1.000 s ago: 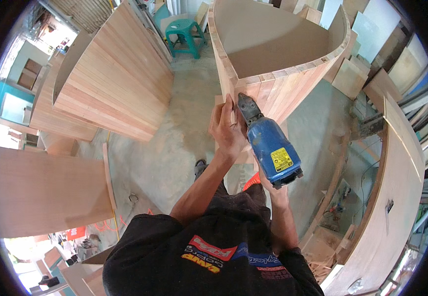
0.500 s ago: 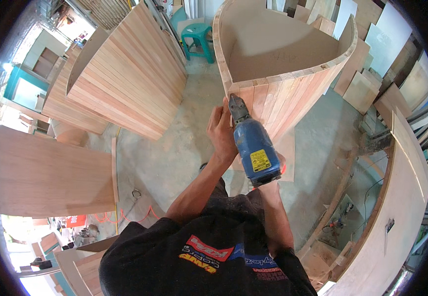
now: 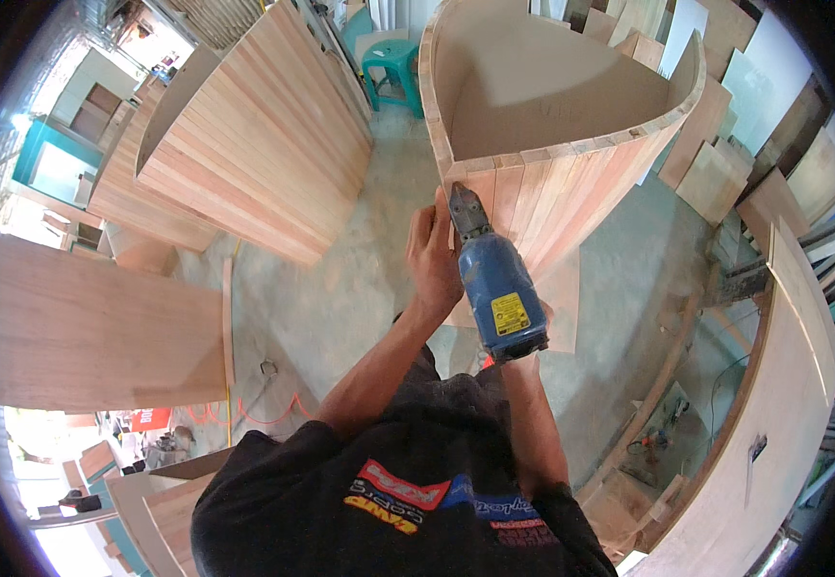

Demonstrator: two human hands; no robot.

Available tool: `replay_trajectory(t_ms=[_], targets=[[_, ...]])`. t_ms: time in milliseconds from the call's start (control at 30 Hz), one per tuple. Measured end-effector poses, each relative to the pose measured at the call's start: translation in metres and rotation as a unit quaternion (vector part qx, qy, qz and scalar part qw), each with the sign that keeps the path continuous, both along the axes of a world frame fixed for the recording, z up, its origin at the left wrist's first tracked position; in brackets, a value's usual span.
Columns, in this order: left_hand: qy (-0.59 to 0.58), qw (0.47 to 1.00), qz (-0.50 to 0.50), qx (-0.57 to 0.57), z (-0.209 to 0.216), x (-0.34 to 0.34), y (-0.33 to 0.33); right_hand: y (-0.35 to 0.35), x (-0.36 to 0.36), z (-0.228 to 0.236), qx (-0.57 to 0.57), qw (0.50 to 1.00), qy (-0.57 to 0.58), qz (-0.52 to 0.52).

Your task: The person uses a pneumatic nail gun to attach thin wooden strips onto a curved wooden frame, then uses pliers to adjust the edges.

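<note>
The blue nail gun is held up at the near-left corner of a curved, slatted wooden shell, its dark nose at the slats just below the top rim. Whether the tip presses firmly on the wood or stands slightly off cannot be told from above.

The main danger looks to be the closeness of nose and fingers: a nail driven at a slant, or glancing off the grain, could come out through the side of the corner where the left hand is. Firing so near the slat's end could also split it, and a tilted or slipping nose might leave the nail off line or dent the surface.

The left hand has its fingers bent and bunched against the corner's left side, just beside the nose; whether they pinch a strip is hidden. The right hand seems clamped around the grip, mostly covered by the gun's body. The two are close but apart.

Below the shell, a flat board lies on the floor, its right edge showing. Farther left stands another slatted shell, with a green stool beyond.
</note>
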State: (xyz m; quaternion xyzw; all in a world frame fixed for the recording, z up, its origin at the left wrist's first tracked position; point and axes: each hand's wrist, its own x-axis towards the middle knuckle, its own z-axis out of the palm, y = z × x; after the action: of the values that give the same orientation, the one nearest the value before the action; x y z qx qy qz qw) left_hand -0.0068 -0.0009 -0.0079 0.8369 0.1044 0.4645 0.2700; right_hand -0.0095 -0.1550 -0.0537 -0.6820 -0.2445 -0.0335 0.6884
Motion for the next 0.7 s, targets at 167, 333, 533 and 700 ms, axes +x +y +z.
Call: replay_trajectory(t_ms=[167,333,533,700], targets=[[-0.01,0.999,0.002,0.033,0.005,0.001,-0.001,-0.003,0.003,0.037,-0.043,0.991,-0.127,-0.022],[-0.025,1.0,-0.012,0.004,0.002,0.003,0.002,-0.001,-0.002,0.049,-0.044,0.996,-0.075,-0.003],[-0.034,0.999,0.0,0.008,0.006,0.003,-0.002,-0.003,-0.002,0.046,-0.044,0.993,-0.108,-0.015],[-0.037,0.999,0.007,0.023,0.006,0.002,-0.001,-0.004,-0.001,0.049,-0.06,0.994,-0.095,-0.006]])
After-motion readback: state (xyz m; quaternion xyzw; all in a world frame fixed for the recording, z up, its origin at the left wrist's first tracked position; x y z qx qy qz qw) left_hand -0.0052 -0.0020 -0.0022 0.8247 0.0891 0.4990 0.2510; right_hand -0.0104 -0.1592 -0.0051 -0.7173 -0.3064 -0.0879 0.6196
